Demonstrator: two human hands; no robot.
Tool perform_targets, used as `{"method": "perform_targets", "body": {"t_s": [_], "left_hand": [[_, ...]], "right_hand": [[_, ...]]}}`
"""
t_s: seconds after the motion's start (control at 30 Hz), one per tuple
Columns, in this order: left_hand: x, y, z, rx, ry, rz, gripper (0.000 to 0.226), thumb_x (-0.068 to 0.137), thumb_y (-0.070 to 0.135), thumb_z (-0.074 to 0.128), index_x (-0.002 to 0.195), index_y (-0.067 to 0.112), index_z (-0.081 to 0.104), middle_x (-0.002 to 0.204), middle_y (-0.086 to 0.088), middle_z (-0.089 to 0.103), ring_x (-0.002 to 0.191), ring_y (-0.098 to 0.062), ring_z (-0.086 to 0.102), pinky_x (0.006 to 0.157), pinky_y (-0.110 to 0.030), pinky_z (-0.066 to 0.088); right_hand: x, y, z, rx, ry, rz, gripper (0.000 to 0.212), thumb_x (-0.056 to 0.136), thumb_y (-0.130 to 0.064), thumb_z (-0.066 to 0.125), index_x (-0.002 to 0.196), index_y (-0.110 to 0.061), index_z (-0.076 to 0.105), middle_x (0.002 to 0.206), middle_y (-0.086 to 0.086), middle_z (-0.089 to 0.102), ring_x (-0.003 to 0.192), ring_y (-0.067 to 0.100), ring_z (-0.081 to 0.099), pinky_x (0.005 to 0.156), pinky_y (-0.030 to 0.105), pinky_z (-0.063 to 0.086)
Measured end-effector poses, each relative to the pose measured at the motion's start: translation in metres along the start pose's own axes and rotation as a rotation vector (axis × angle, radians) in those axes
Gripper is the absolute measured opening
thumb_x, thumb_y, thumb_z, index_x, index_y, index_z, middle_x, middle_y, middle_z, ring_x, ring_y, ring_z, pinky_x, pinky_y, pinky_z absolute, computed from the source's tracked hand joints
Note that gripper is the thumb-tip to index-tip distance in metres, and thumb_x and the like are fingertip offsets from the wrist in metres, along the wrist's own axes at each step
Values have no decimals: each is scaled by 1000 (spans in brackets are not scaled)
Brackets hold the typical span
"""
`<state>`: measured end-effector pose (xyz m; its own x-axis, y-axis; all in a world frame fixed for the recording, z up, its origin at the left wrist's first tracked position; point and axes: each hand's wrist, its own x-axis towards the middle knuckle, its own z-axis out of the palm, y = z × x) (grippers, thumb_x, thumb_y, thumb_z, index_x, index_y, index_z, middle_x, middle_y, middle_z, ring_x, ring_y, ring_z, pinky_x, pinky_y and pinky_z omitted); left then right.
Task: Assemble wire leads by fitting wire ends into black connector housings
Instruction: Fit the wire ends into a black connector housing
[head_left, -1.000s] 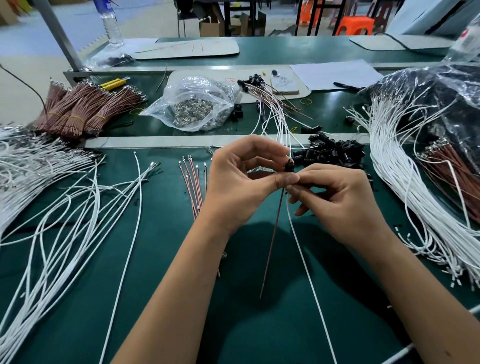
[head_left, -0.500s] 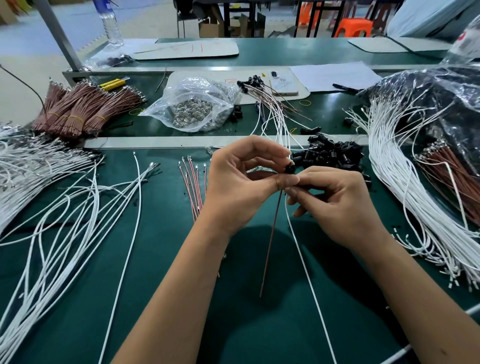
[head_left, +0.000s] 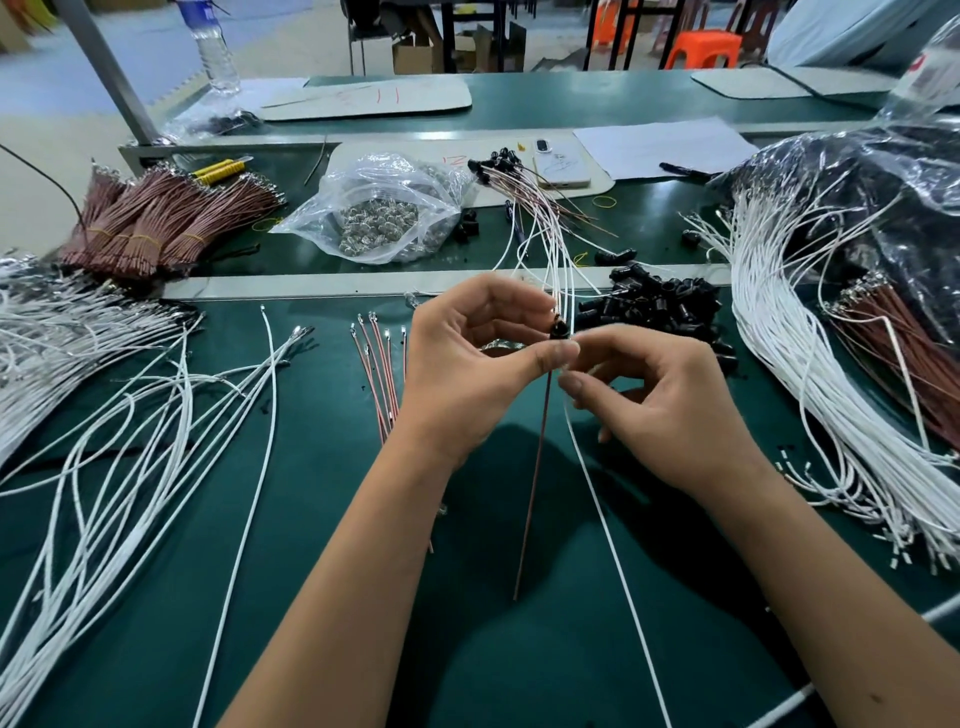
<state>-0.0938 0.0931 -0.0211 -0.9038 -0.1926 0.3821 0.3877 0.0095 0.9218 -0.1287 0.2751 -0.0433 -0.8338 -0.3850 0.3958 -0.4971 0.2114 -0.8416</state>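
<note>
I see my left hand (head_left: 467, 364) raised over the middle of the green worktop (head_left: 311, 597), thumb and fingers curled and pinching a small black connector housing (head_left: 560, 329) at their tips. A brown wire (head_left: 535, 467) hangs straight down from that housing toward the near edge, its free end above the mat. My right hand (head_left: 670, 410) is just beside the left, thumb and forefinger pinching the top of a white wire (head_left: 608, 530) right under the housing; whether its end is already seated I cannot tell (the fingertips cover that spot). The white wire trails off toward the near edge.

Behind my hands, just short of the metal strip that crosses the worktop, lies a heap of loose black housings (head_left: 660, 306). A few brown leads (head_left: 382, 364) lie left of my left hand, and loose white wires (head_left: 130, 441) spread across the left side. A thick bundle of white wires (head_left: 810, 353) curves down the right side, beside a black plastic bag (head_left: 893, 208). Past the strip sit bundled brown wires (head_left: 156, 223) at the far left, a clear bag of metal terminals (head_left: 379, 213) in the middle, and finished leads (head_left: 540, 218) fanned beside it.
</note>
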Motion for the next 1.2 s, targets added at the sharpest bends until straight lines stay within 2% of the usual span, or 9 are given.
{"method": "perform_targets", "body": {"t_s": [0.13, 0.27, 0.37, 0.5, 0.7, 0.8, 0.97, 1.07, 1.2], "left_hand": [[-1, -3, 2, -25, 5, -119, 30, 69, -1, 90, 88, 12, 72, 83, -6, 74, 74, -20, 70, 75, -34, 60], [-3, -3, 7, -76, -8, -215, 20, 71, 11, 88, 86, 10, 74, 77, -7, 74, 70, -17, 70, 70, -29, 60], [-3, -2, 7, -138, -26, -286, 18, 73, 25, 81, 85, 11, 77, 77, -8, 74, 69, -16, 70, 69, -26, 58], [-4, -6, 6, -42, -89, -324, 8, 85, 11, 80, 92, 8, 77, 81, -14, 74, 73, -17, 71, 71, -27, 59], [-7, -8, 8, 96, -151, -274, 22, 77, -3, 85, 95, 2, 73, 81, -11, 77, 73, -14, 72, 68, -25, 57], [-7, -9, 8, 86, -132, -265, 21, 76, -5, 84, 93, 1, 73, 80, -12, 77, 73, -16, 73, 68, -27, 58], [-6, -10, 7, 86, -141, -265, 21, 75, -7, 84, 90, 1, 72, 81, -12, 78, 75, -17, 74, 68, -27, 59], [-6, -10, 7, 107, -146, -255, 21, 75, -7, 85, 90, 1, 72, 82, -14, 77, 75, -19, 73, 69, -30, 59], [-5, -12, 7, 190, -164, -229, 20, 74, -6, 86, 88, 1, 73, 81, -17, 75, 70, -22, 69, 68, -34, 58]], "right_hand": [[0, -4, -1, 138, 25, 17, 21, 86, -29, 84, 106, -26, 77, 91, 0, 77, 76, 18, 72, 46, 29, 55], [1, -5, -1, 177, 47, 4, 12, 87, -20, 84, 96, -23, 79, 83, 1, 78, 69, 21, 72, 45, 30, 54], [3, -6, 0, 235, 97, 30, 15, 87, -8, 82, 92, -21, 78, 78, 3, 77, 63, 18, 70, 45, 28, 52], [4, -6, -2, 317, 146, 87, 11, 86, -6, 81, 93, -13, 76, 72, 7, 75, 58, 17, 68, 45, 24, 51], [5, -7, 0, 383, 147, 152, 13, 87, -2, 79, 92, -12, 73, 72, 6, 75, 60, 17, 70, 46, 24, 52], [5, -7, -1, 397, 136, 169, 13, 87, -2, 79, 92, -13, 74, 74, 5, 75, 63, 16, 71, 47, 24, 52], [4, -10, -1, 398, 118, 165, 20, 81, -22, 81, 96, -9, 77, 77, 5, 75, 66, 18, 69, 48, 27, 53], [5, -10, -1, 381, 141, 151, 22, 80, -19, 82, 97, -7, 77, 75, 6, 74, 61, 17, 66, 48, 26, 52], [4, -11, -1, 381, 147, 77, 14, 81, -13, 83, 94, -12, 78, 71, 6, 73, 55, 14, 62, 50, 24, 52]]}}
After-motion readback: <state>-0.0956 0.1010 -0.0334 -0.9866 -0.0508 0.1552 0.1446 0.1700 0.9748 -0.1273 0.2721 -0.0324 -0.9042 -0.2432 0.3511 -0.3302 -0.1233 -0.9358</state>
